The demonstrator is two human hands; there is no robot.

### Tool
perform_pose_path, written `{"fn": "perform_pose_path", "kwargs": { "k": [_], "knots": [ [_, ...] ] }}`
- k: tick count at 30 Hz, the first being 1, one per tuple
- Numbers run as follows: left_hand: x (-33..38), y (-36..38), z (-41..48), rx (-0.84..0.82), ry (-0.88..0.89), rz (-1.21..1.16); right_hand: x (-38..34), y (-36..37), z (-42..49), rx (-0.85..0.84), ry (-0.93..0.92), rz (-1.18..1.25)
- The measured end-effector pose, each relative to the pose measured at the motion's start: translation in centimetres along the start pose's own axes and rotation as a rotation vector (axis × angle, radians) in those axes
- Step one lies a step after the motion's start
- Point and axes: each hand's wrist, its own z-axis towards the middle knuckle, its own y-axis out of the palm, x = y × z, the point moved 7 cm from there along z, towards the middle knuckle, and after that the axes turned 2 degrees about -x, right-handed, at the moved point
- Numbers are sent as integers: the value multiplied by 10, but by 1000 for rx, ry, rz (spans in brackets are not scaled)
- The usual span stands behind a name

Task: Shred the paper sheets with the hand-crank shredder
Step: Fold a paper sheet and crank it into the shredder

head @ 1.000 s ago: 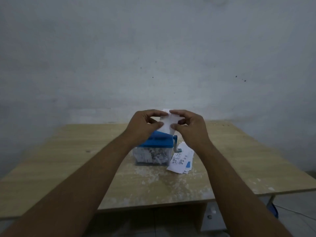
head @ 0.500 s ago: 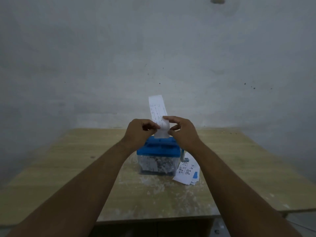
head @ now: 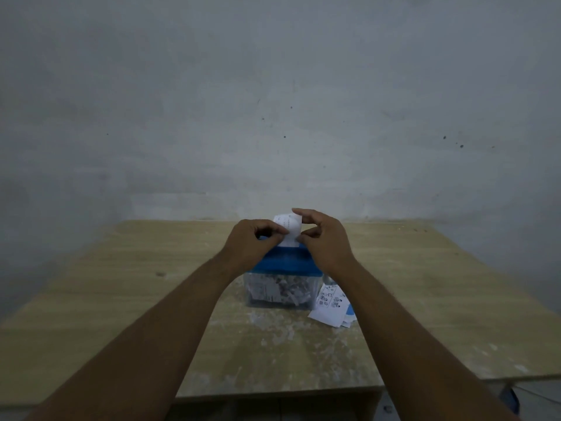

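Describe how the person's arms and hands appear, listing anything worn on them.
The left forearm and right forearm are bare to the frame edge: no sleeves show. The left hand and right hand are ungloved, with no ring, watch or bracelet visible. No markings show in the dim light.

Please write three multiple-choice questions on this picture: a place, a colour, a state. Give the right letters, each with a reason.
1. Where do the printed sheets lie? A) on the table, right of the shredder; B) under the table; C) against the wall.
2. The shredder's lid is: A) red; B) blue; C) green.
3. The paper strip is: A) lying loose; B) taped down; C) pinched by left hand and right hand.
Key: 1 A, they lie beside the clear bin; 2 B, its top is blue; 3 C, both hands grip it above the lid.
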Motion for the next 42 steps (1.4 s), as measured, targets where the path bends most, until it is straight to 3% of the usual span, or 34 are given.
{"fn": "perform_pose_path", "kwargs": {
  "k": [8, 12, 15, 21, 33, 42],
  "knots": [
    [-8, 9, -2, -26, -34, -47, 9, 1, -1, -5, 19, 20],
    [-13, 11, -5, 6, -34, -27, 19, -15, -21, 153, 43, -29],
    [-16, 13, -6, 7, -44, -7, 46, -25, -51, 294, 190, -44],
    [-18, 14, -6, 16, -42, -28, 93, -9, -100, 172, 492, -183],
    [-19, 17, -4, -10, -83, -58, 41, -37, -98, 313, 457, 153],
    [-17, 19, 0, -106, -89, -11, 20, -60, -53, 153, 426, 201]
  ]
}}
